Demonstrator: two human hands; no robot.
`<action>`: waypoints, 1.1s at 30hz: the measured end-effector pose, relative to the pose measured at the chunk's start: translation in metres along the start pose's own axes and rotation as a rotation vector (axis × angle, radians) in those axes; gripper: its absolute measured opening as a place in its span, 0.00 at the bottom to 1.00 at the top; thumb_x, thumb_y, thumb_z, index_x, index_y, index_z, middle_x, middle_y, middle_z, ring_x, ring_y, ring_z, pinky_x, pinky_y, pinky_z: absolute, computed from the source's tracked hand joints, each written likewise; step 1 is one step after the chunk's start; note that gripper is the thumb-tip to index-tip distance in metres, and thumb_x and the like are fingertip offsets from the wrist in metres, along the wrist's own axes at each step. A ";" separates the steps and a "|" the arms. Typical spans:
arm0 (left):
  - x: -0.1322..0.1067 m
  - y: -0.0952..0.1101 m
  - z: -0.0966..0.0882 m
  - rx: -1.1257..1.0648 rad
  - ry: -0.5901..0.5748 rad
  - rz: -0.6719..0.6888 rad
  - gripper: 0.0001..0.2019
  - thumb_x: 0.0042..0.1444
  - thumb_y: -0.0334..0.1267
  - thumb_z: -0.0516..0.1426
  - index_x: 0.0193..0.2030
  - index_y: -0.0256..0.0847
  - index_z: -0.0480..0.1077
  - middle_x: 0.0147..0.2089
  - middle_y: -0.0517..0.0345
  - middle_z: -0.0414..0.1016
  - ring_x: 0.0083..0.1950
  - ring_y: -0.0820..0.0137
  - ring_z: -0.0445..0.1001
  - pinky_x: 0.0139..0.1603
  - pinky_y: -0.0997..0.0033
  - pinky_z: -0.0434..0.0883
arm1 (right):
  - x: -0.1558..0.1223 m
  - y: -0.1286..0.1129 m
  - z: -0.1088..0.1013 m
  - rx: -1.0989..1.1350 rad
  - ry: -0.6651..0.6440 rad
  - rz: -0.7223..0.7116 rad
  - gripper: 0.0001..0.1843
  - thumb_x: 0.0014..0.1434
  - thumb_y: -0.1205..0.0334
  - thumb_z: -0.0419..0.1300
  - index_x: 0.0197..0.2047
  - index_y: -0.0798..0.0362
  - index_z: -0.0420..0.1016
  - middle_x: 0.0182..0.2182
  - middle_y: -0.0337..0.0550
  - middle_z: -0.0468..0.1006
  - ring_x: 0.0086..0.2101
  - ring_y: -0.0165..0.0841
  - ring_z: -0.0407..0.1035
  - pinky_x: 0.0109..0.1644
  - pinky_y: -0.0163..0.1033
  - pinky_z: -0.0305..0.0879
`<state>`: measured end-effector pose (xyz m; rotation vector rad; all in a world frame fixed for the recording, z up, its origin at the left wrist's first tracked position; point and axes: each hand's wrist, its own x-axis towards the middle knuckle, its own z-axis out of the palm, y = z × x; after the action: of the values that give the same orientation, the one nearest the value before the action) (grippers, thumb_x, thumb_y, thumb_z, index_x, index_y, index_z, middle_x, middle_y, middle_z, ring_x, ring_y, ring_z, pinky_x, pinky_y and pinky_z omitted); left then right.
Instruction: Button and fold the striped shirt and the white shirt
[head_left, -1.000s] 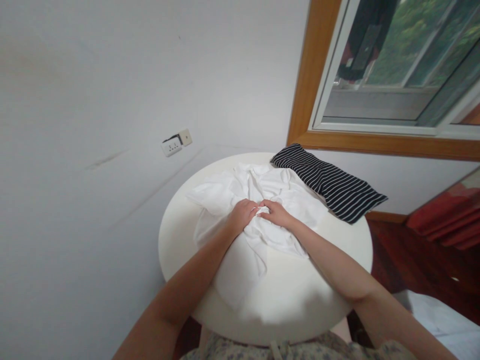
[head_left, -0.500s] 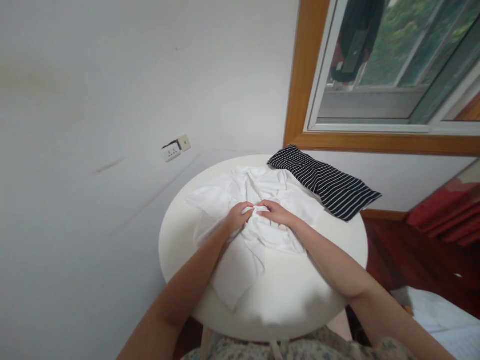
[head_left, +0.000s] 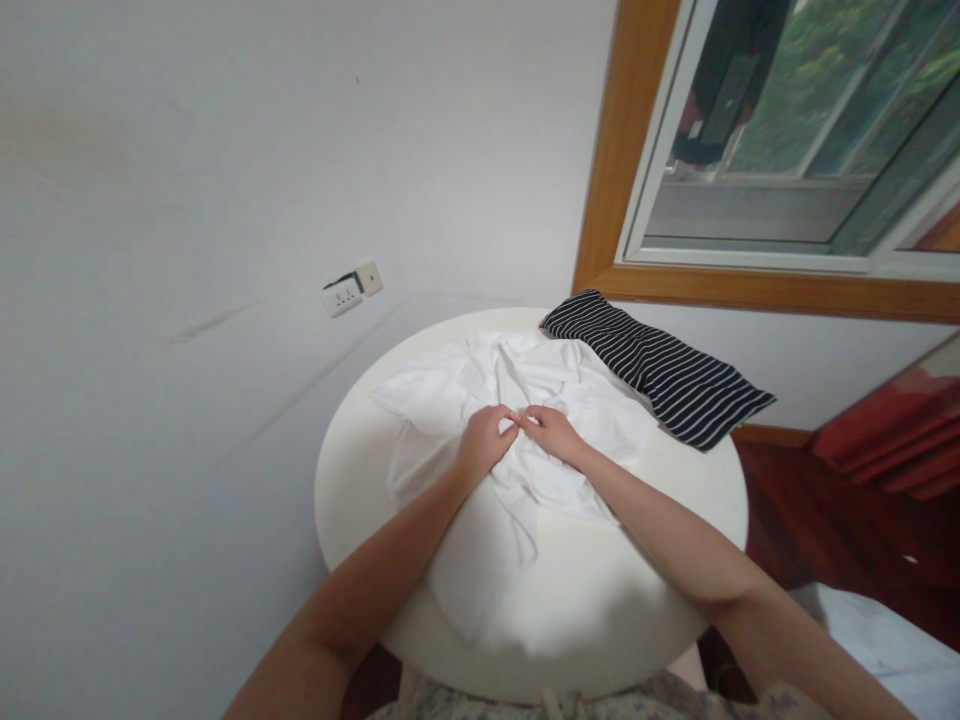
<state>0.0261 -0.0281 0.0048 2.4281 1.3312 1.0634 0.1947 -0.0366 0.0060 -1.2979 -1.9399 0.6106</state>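
A rumpled white garment (head_left: pixel 480 545) lies spread on the round white table (head_left: pixel 600 620), with folds running toward its middle. My left hand (head_left: pixel 486 440) is closed, thumb and fingers pinching the cloth near the centre. Right beside it, my right hand (head_left: pixel 550 432) pinches the same cloth, and the fingertips of both hands almost meet. The exact bit of fabric between the fingers is too small to make out. A folded black-and-white striped cloth (head_left: pixel 652 365) rests at the table's far right edge, apart from both hands.
A white wall with a socket (head_left: pixel 342 297) stands close on the left. Behind the table is a wood-framed window (head_left: pixel 750 282). Red fabric (head_left: pixel 892 440) hangs at the right above a dark wooden floor (head_left: pixel 795 500). Something white (head_left: pixel 885 635) sits low at the right.
My fingertips have drawn closer together over the cloth, and the left hand has turned more back-up. The garment's near part has shifted slightly. The view has moved a little.
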 end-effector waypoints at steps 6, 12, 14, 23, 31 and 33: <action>-0.001 -0.001 -0.001 0.010 -0.014 0.020 0.05 0.56 0.34 0.58 0.39 0.41 0.73 0.40 0.53 0.80 0.44 0.64 0.77 0.49 0.63 0.72 | -0.002 -0.001 0.008 -0.145 0.074 -0.024 0.15 0.65 0.57 0.48 0.29 0.51 0.66 0.26 0.39 0.70 0.30 0.33 0.63 0.37 0.37 0.55; 0.000 -0.006 -0.005 0.003 -0.040 0.094 0.04 0.57 0.36 0.59 0.38 0.42 0.74 0.39 0.55 0.80 0.44 0.65 0.77 0.50 0.64 0.72 | 0.000 0.004 0.007 -0.055 0.001 -0.004 0.13 0.64 0.60 0.47 0.26 0.50 0.62 0.25 0.37 0.67 0.31 0.33 0.63 0.37 0.37 0.56; 0.000 -0.006 -0.007 -0.018 -0.070 0.111 0.05 0.57 0.37 0.58 0.38 0.42 0.74 0.40 0.55 0.80 0.44 0.65 0.77 0.50 0.63 0.71 | 0.001 0.007 0.005 0.029 -0.017 -0.003 0.14 0.64 0.58 0.47 0.26 0.49 0.61 0.24 0.37 0.66 0.30 0.33 0.63 0.36 0.36 0.57; 0.001 -0.001 -0.005 -0.172 -0.014 -0.057 0.08 0.59 0.43 0.57 0.38 0.43 0.74 0.38 0.58 0.79 0.42 0.67 0.76 0.47 0.67 0.71 | 0.005 0.008 0.008 0.376 0.017 0.079 0.21 0.58 0.40 0.48 0.26 0.49 0.61 0.23 0.37 0.64 0.29 0.33 0.60 0.35 0.37 0.58; 0.003 0.004 -0.005 0.003 0.088 0.138 0.10 0.63 0.41 0.53 0.39 0.41 0.73 0.36 0.53 0.77 0.41 0.65 0.74 0.45 0.64 0.71 | 0.001 -0.005 0.007 0.767 0.025 0.243 0.21 0.50 0.40 0.59 0.28 0.50 0.65 0.22 0.34 0.66 0.26 0.31 0.60 0.31 0.36 0.57; 0.003 0.005 -0.006 0.061 0.099 0.204 0.10 0.64 0.40 0.51 0.39 0.41 0.72 0.36 0.52 0.76 0.41 0.65 0.73 0.45 0.64 0.71 | 0.000 -0.008 0.004 0.837 0.004 0.266 0.18 0.50 0.44 0.61 0.29 0.51 0.66 0.22 0.33 0.67 0.25 0.29 0.61 0.31 0.35 0.56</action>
<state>0.0264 -0.0295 0.0132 2.6337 1.1787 1.2227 0.1871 -0.0398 0.0095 -0.9869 -1.2559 1.3635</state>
